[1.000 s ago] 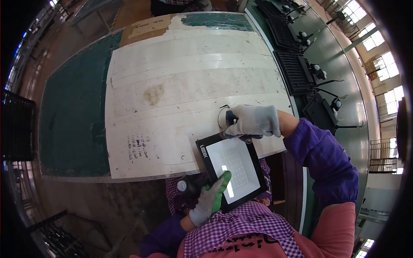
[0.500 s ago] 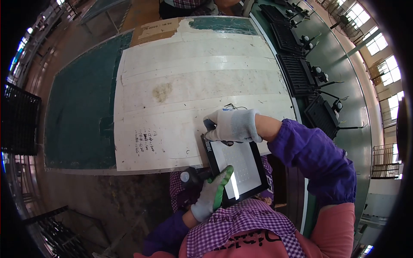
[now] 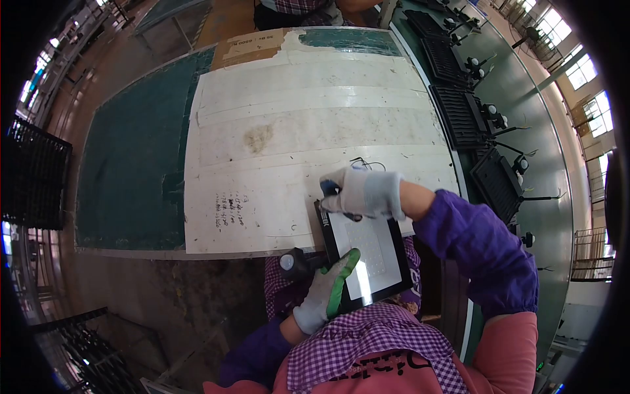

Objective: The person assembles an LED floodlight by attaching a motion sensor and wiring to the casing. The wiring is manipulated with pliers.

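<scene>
An LED floodlight (image 3: 380, 259) with a black frame and a white, glossy front leans at the table's near edge, over my lap. My left hand (image 3: 320, 297), in a grey glove with green on the thumb, grips its left side, thumb lying over the glass. A black motion sensor with a pale round lens (image 3: 291, 264) sticks out beside that hand. Over the floodlight's upper left corner is my right hand (image 3: 359, 192), gloved and slightly blurred, with its fingers curled in. What those fingers hold, if anything, is hidden. Thin wires (image 3: 369, 164) show just beyond it.
White sheeting with handwriting (image 3: 230, 210) covers much of the green table (image 3: 131, 164). Along the right, several black floodlights with sensors (image 3: 495, 184) stand in a row on a conveyor (image 3: 531, 125). Another person (image 3: 298, 14) sits at the far end. Dark racks (image 3: 36, 174) stand at left.
The whole view has shifted slightly. My right hand stays at the floodlight's upper corner, a little more blurred now. My left hand keeps its grip.
</scene>
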A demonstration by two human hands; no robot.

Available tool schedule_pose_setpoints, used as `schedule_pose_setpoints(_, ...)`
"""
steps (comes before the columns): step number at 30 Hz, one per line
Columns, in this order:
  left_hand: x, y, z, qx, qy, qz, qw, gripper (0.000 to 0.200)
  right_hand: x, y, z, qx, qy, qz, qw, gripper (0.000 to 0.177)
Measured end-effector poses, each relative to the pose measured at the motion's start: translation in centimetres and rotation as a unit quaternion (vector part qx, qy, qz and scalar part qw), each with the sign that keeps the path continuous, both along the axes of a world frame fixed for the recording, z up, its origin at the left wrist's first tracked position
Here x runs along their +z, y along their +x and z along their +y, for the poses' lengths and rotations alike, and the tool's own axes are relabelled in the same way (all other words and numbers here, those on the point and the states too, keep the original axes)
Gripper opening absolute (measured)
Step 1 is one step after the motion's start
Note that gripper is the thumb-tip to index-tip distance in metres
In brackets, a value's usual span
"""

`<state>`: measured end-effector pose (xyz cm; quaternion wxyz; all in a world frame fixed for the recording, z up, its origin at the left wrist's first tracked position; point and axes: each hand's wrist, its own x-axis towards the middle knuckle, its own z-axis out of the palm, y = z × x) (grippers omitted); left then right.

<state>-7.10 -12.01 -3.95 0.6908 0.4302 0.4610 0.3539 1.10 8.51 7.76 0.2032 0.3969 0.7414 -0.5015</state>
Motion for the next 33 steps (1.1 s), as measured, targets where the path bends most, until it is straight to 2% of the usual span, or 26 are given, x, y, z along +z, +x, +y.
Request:
schedule_pose_setpoints(1,-1.2,0.5,0.2,0.036,-0.073,-0.092,0.992,0.068,0.5,0.3,-0.7,0.005,0.006,0.003,1.0,0.025)
schedule_pose_setpoints(2,-1.8,0.8,-0.1,0.049,-0.104,-0.13,0.985,0.068,-1.0,0.9,-1.1,0.06,0.042,0.021,0.997,0.026)
schedule_pose_setpoints(3,-1.8,1.0,-0.1,0.064,-0.135,-0.167,0.975,0.067,-1.0,1.0,-1.2,0.037,0.032,-0.005,0.999,0.027)
schedule_pose_setpoints(5,0.5,0.7,0.6,0.071,-0.119,-0.143,0.98,0.06,-0.5,0.5,-0.7,-0.007,0.016,-0.051,0.999,0.028)
schedule_pose_setpoints(6,0.9,0.6,0.9,0.087,-0.114,-0.139,0.98,0.055,-0.3,0.5,-0.6,-0.061,0.06,0.008,0.996,0.028)
schedule_pose_setpoints(8,1.5,1.2,1.1,0.152,-0.093,-0.133,0.975,0.05,-0.2,2.0,-0.7,-0.173,0.048,0.113,0.977,0.027)
schedule_pose_setpoints(9,1.8,1.5,0.7,0.175,-0.081,-0.123,0.974,0.051,-0.3,3.1,-1.0,-0.23,0.037,0.16,0.959,0.028)
schedule_pose_setpoints(10,2.3,1.8,0.4,0.197,-0.068,-0.112,0.971,0.052,1.4,4.1,-1.6,-0.281,0.025,0.159,0.946,0.024)
schedule_pose_setpoints(14,6.3,0.5,1.2,0.181,0.011,-0.024,0.983,0.053,-0.1,9.1,-3.9,-0.414,0.033,0.2,0.888,0.022)
schedule_pose_setpoints(15,5.0,0.3,0.7,0.162,0.052,0.038,0.985,0.049,-1.4,10.1,-5.2,-0.456,0.036,0.218,0.862,0.022)
schedule_pose_setpoints(16,2.4,0.0,-0.2,0.142,0.096,0.1,0.98,0.054,-2.3,10.9,-6.5,-0.498,0.04,0.238,0.833,0.022)
schedule_pose_setpoints(17,1.8,0.3,-0.4,0.142,0.103,0.105,0.979,0.054,-2.5,11.6,-7.7,-0.541,-0.008,0.218,0.812,0.02)
schedule_pose_setpoints(19,1.3,0.8,-0.4,0.143,0.117,0.114,0.976,0.054,-3.6,12.5,-10.2,-0.563,-0.032,0.205,0.8,0.018)
schedule_pose_setpoints(20,2.0,0.7,-0.8,0.109,0.135,0.177,0.969,0.047,-4.5,12.7,-11.8,-0.586,-0.064,0.227,0.775,0.018)
schedule_pose_setpoints(21,2.2,0.7,-1.0,0.093,0.123,0.16,0.975,0.046,-5.1,12.9,-12.7,-0.607,-0.094,0.249,0.749,0.018)
schedule_pose_setpoints(22,2.3,0.7,-1.2,0.077,0.11,0.145,0.98,0.047,-4.0,12.9,-13.1,-0.576,-0.111,0.205,0.784,0.021)
schedule_pose_setpoints(23,1.5,0.8,-2.1,0.077,0.065,0.051,0.994,0.048,-6.3,13.0,-14.2,-0.597,-0.106,0.266,0.75,0.022)
schedule_pose_setpoints(24,-0.3,0.5,-2.9,0.073,0.004,-0.11,0.991,0.047,-6.0,12.9,-14.4,-0.591,-0.1,0.239,0.764,0.024)
schedule_pose_setpoints(25,-2.1,0.2,-3.7,0.071,-0.073,-0.259,0.96,0.047,-5.6,12.7,-14.6,-0.584,-0.093,0.212,0.778,0.027)
schedule_pose_setpoints(26,-5.9,-0.5,-4.2,0.062,-0.165,-0.46,0.87,0.047,-5.9,12.8,-14.5,-0.607,-0.115,0.276,0.736,0.032)
schedule_pose_setpoints(28,-2.1,0.0,-3.3,0.162,-0.183,-0.445,0.861,0.051,-5.6,13.6,-13.9,-0.613,-0.172,0.274,0.721,0.036)
schedule_pose_setpoints(30,-1.3,-0.8,-2.5,0.074,-0.098,-0.45,0.885,0.056,-6.2,14.2,-13.8,-0.622,-0.2,0.296,0.697,0.044)
schedule_pose_setpoints(33,0.4,-1.2,-2.5,0.057,-0.15,-0.421,0.893,0.069,-6.7,14.6,-13.8,-0.613,-0.208,0.295,0.703,0.048)
